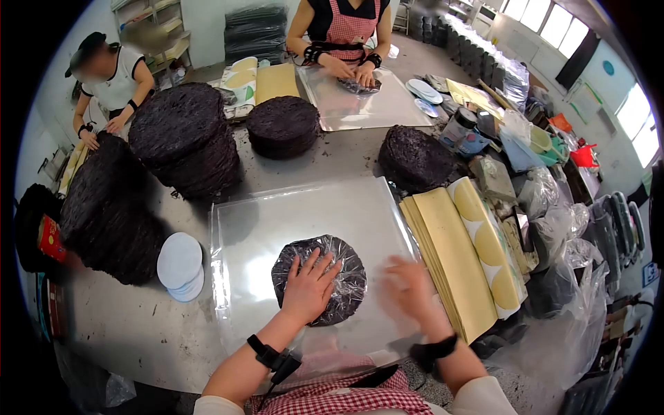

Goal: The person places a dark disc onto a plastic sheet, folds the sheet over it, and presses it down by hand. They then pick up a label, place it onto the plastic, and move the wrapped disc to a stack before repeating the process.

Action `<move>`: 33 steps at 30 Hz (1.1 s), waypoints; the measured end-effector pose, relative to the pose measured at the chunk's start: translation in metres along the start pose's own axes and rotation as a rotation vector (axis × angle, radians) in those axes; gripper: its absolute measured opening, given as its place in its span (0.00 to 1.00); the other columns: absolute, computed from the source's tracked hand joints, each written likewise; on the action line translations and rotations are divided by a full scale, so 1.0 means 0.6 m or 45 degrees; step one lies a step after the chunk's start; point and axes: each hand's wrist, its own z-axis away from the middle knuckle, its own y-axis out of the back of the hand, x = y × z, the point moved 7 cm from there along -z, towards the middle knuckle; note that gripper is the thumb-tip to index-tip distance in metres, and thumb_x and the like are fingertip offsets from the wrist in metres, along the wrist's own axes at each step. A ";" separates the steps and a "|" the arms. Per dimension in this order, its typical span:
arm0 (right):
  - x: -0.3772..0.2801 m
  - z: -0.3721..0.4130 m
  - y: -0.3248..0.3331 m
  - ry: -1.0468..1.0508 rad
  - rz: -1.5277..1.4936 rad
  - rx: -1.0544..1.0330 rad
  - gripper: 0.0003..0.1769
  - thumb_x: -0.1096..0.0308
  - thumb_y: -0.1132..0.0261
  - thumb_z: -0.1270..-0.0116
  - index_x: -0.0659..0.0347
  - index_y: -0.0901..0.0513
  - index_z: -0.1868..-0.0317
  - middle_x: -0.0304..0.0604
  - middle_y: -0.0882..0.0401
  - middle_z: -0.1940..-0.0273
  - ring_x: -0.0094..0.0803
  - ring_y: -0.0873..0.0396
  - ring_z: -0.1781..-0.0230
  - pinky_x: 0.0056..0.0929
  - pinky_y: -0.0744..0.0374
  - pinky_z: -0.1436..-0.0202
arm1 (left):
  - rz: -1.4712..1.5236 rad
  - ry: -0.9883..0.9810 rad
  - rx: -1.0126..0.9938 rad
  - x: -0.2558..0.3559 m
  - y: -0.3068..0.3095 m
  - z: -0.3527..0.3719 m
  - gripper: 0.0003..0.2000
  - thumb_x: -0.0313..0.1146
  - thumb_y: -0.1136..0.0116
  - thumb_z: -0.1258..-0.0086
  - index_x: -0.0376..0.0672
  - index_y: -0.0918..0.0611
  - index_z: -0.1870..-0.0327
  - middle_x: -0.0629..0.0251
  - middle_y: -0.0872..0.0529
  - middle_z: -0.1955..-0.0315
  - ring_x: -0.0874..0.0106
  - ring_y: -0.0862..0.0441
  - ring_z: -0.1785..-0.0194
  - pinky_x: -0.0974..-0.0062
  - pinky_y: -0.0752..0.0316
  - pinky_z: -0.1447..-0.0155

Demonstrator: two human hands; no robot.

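Note:
A round dark cake wrapped in clear plastic film (349,290) lies on a stack of clear plastic sheets (242,221) in front of me. My left hand (311,287) rests flat on top of the cake with its fingers spread. To the right of the cake, my right hand (408,287) is over the sheets, blurred by motion and apart from the cake. Its fingers are too smeared to read. Both wrists wear black bands.
Stacks of dark round cakes (183,138) stand at the left, another cake (415,158) behind right. White paper discs (180,263) lie left, yellow papers (449,263) right. Across the table a co-worker's hands (353,70) touch a wrapped cake. Another person (114,83) stands far left.

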 end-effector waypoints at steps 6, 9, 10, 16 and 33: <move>0.520 0.249 0.413 -1.056 0.995 0.340 0.21 0.55 0.47 0.25 0.67 0.21 0.54 0.63 0.20 0.59 0.58 0.21 0.55 0.49 0.23 0.52 | -0.006 0.000 0.014 0.005 0.002 0.002 0.21 0.37 0.47 0.29 0.53 0.23 0.34 0.62 0.28 0.31 0.57 0.38 0.24 0.46 0.47 0.25; 0.431 0.269 0.331 -0.486 1.381 -0.350 0.13 0.62 0.45 0.26 0.64 0.24 0.55 0.60 0.19 0.62 0.53 0.19 0.59 0.47 0.22 0.46 | -0.015 0.024 -0.010 0.000 -0.005 0.001 0.21 0.35 0.47 0.31 0.51 0.22 0.35 0.62 0.28 0.31 0.57 0.38 0.25 0.46 0.49 0.24; 0.437 0.305 0.287 -0.513 0.867 -0.216 0.14 0.64 0.39 0.30 0.64 0.23 0.50 0.57 0.17 0.58 0.50 0.18 0.57 0.43 0.23 0.43 | -0.021 0.015 0.010 0.002 -0.001 0.001 0.23 0.36 0.46 0.31 0.52 0.23 0.33 0.63 0.27 0.31 0.59 0.38 0.24 0.46 0.50 0.23; 0.243 0.302 0.285 -0.750 0.620 0.494 0.09 0.66 0.29 0.41 0.57 0.13 0.60 0.46 0.14 0.51 0.44 0.16 0.51 0.36 0.19 0.47 | -0.008 -0.028 -0.007 0.008 0.000 0.001 0.23 0.36 0.47 0.31 0.48 0.23 0.34 0.59 0.29 0.31 0.55 0.39 0.24 0.44 0.51 0.23; 0.411 0.288 0.568 -0.760 0.129 0.869 0.10 0.62 0.34 0.33 0.61 0.14 0.60 0.42 0.16 0.63 0.34 0.17 0.66 0.35 0.18 0.61 | -0.011 -0.034 0.037 0.007 0.000 0.000 0.22 0.37 0.45 0.32 0.48 0.22 0.36 0.60 0.28 0.31 0.56 0.38 0.25 0.44 0.50 0.24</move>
